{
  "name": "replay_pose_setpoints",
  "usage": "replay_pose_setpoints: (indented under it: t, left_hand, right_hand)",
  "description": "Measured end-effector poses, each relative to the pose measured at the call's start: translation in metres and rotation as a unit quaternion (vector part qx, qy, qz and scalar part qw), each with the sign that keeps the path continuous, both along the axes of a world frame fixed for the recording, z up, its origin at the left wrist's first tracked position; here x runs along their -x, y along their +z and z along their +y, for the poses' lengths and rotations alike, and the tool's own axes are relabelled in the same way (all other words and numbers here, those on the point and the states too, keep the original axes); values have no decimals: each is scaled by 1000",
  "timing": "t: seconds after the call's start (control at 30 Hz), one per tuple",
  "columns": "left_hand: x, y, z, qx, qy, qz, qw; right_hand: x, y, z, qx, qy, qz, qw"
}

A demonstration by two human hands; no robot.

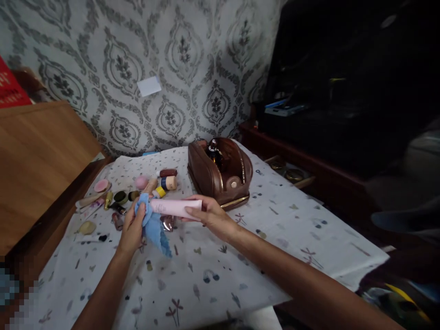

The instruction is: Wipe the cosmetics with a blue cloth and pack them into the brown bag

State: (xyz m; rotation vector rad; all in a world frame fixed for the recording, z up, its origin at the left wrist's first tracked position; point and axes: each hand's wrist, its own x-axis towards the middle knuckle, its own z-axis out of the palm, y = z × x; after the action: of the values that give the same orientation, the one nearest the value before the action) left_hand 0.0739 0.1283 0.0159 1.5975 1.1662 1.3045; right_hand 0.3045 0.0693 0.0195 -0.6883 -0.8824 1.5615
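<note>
My right hand (215, 217) grips a pale pink squeeze tube (172, 207) by its flat end, holding it sideways above the table. At the tube's other end, my left hand (132, 227) is closed on a light blue cloth (156, 233), which wraps that end and hangs down below it. Just beyond the tube sits a brown toiletry bag (204, 172), unzipped wide, with a dark bottle (215, 153) standing inside. Close to my left hand lie a foundation bottle (169, 183), a pink sponge (141, 182) and a yellow-capped container (159, 192).
Several more cosmetics and brushes, among them a round pink compact (102, 185), are spread over the left of the patterned tablecloth (206, 284). A wooden cabinet (41, 151) borders the left side. A dark television screen (343, 82) rises at the right, behind an open tray (302, 181).
</note>
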Motion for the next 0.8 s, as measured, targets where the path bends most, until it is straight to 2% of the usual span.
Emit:
replay_pose_setpoints:
  t: [0.13, 0.23, 0.37, 0.43, 0.47, 0.5, 0.57, 0.63, 0.67, 0.73, 0.8]
  left_hand:
    - [-29, 23, -8, 1, -24, -14, 1000]
    - [-62, 39, -7, -12, -55, 13, 998]
    - [-112, 58, 12, -45, -82, 75, 993]
    - [-134, 72, 26, -97, -109, 152, 978]
    - [-145, 80, 34, -134, -138, 211, 958]
    - [-154, 88, 40, -177, -175, 283, 926]
    - [-168, 105, 51, -259, -233, 439, 829]
    - [-177, 119, 56, -311, -255, 561, 724]
    - [-179, 124, 57, -326, -258, 602, 681]
    - [-179, 129, 56, -344, -261, 646, 629]
    - [-173, 127, 53, -361, -244, 651, 621]
  right_hand:
    - [-30, 22, -21, -96, -102, -54, 989]
    - [-60, 36, -32, -123, -159, -90, 975]
    - [-106, 48, -38, -140, -249, -102, 953]
    - [-130, 53, -37, -155, -306, -116, 932]
    - [-141, 56, -37, -160, -336, -127, 919]
    - [-151, 59, -36, -165, -365, -142, 905]
    - [-169, 66, -33, -175, -409, -179, 877]
    - [-184, 73, -27, -186, -430, -226, 854]
    - [-190, 76, -23, -194, -431, -252, 845]
    - [-198, 81, -11, -212, -422, -306, 827]
    - [-201, 86, 4, -226, -401, -368, 808]
